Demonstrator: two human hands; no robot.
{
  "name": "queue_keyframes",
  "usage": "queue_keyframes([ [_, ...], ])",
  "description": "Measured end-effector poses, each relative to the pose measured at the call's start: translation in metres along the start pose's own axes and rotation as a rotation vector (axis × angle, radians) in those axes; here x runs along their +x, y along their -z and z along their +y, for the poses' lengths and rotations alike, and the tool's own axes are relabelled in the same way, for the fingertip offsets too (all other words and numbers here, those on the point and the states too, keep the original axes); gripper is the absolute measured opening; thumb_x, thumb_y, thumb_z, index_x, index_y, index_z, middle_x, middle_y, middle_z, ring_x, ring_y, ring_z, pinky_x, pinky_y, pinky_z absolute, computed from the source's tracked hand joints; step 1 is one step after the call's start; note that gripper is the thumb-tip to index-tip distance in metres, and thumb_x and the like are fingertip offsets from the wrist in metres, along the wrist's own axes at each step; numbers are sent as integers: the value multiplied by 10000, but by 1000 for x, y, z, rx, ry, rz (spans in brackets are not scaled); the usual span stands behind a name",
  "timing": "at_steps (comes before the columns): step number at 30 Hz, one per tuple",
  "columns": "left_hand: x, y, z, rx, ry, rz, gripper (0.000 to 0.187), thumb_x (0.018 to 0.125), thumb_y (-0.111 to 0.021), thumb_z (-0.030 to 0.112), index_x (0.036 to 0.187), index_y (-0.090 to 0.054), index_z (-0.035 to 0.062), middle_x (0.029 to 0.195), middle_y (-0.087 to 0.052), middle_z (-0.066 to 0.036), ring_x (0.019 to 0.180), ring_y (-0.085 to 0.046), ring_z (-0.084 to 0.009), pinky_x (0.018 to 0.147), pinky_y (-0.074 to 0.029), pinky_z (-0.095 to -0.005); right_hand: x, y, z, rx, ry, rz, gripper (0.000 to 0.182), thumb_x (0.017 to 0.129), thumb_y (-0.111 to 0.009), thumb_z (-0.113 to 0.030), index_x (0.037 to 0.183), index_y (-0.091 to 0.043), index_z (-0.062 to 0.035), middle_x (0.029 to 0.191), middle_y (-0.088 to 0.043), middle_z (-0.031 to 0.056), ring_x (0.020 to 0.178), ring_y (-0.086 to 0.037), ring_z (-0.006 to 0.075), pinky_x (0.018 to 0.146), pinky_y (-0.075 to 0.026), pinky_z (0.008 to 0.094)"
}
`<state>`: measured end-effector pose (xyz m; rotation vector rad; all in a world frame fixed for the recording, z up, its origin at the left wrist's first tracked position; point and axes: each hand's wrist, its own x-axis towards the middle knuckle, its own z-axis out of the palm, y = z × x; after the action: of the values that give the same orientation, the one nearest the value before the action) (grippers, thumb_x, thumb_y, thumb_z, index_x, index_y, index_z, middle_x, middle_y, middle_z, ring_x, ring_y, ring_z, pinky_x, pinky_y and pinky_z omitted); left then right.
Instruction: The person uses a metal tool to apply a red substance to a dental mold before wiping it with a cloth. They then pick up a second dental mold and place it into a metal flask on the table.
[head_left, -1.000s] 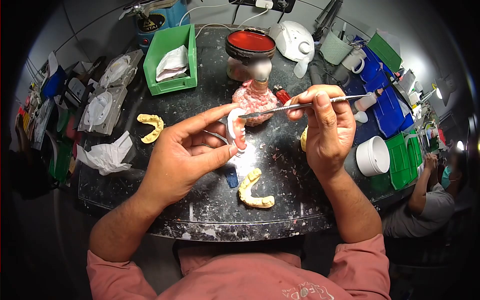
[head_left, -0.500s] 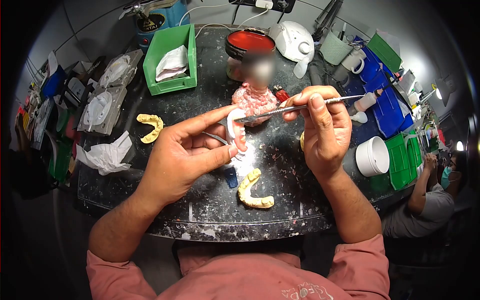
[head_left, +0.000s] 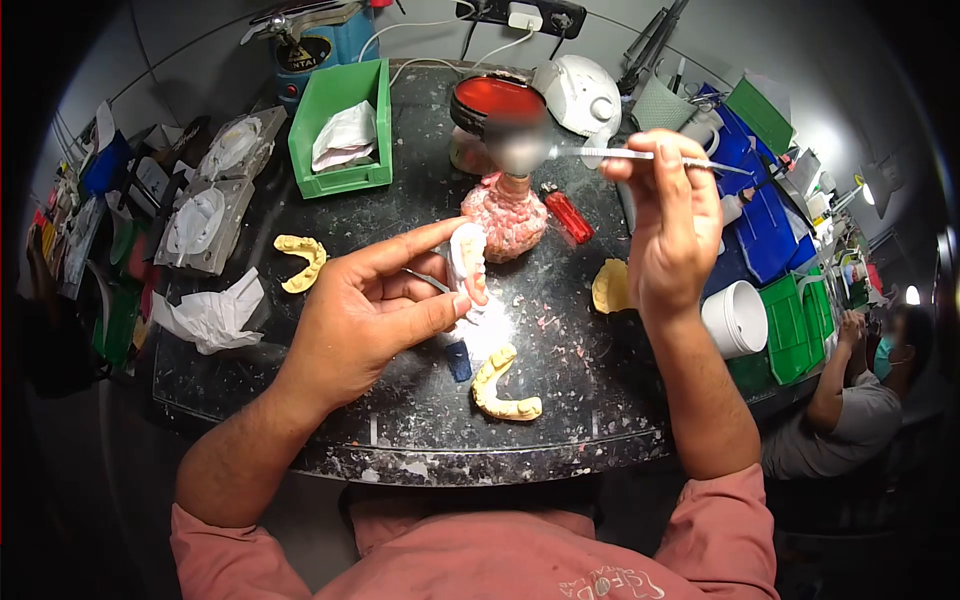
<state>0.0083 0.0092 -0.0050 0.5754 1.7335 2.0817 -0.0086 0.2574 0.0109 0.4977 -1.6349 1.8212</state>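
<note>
My left hand [head_left: 365, 305] pinches a dental piece [head_left: 468, 262], white on one side with pink and tooth-like shapes on the other, between fingertips and thumb. Pen-fashion, my right hand [head_left: 675, 225] grips a slim metal wax carver [head_left: 610, 153], lying nearly level. Its left tip reaches a blurred patch above a burner [head_left: 505, 215] whose base is crusted with pink wax. Just behind stands a round dark tin [head_left: 490, 95] with red contents. Below the left hand's piece, a yellow dental cast [head_left: 495, 390] rests on the bench [head_left: 400, 425].
Yellow casts [head_left: 300, 262] [head_left: 608, 287] lie left and right, near crumpled tissue [head_left: 215, 312] and a red lighter [head_left: 568, 217]. A green bin [head_left: 340, 180], white device [head_left: 582, 95] and white tub [head_left: 738, 318] stand around. Another person [head_left: 840, 410] sits at right.
My right hand has moved up and right, taking the wax carver's tip from the dental piece to the burner. The left hand still holds the piece in nearly the same place.
</note>
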Motion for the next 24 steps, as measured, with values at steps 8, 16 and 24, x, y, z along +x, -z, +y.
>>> queue_keyframes([
  [8, 1, 4, -1, 13, -27, 16, 558, 837, -652, 19, 1357, -455, -18, 1018, -657, -84, 815, -606, -81, 761, -504, -228, 33, -5, 11, -247, 108, -104, 162, 981, -514, -118, 1042, -592, 9, 983, -632, 68, 901, -637, 139, 836, -493, 253],
  [16, -1, 4, -1, -6, -17, 15, 552, 838, -658, 32, 1352, -463, -16, 1009, -658, -77, 801, -598, -79, 747, -501, -232, 32, -6, 8, -229, 69, -78, 151, 979, -515, -111, 1022, -596, 8, 949, -634, 63, 871, -641, 136, 828, -493, 251],
  [24, 1, 5, -1, -85, 16, 6, 539, 842, -656, 54, 1343, -471, -23, 1015, -658, -79, 813, -602, -89, 722, -493, -236, 17, 3, 9, -18, -29, 21, 192, 996, -481, -178, 995, -584, -16, 943, -626, 58, 828, -623, 127, 809, -476, 267],
])
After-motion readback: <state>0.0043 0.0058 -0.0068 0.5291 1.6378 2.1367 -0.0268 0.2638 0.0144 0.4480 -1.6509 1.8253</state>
